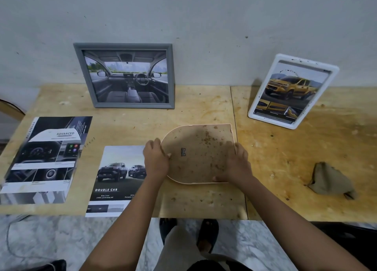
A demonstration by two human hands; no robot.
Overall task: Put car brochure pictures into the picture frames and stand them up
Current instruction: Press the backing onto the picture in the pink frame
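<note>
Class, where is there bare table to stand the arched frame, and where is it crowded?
Bare: by the wall between grey frame and white frame; also between it and the cloth. Crowded: front left, brochure beside loose page.

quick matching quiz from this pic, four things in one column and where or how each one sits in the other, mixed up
Things:
1. grey frame
2. white frame
3. arched frame
4. Double Cab page

Places or states:
a. lying flat and unframed at the front edge of the table
b. upright at the back left, car interior picture inside
c. face down, gripped by the left hand and the right hand
d. leaning at the back right, yellow truck picture inside

Pairs: 1-b, 2-d, 3-c, 4-a
</note>
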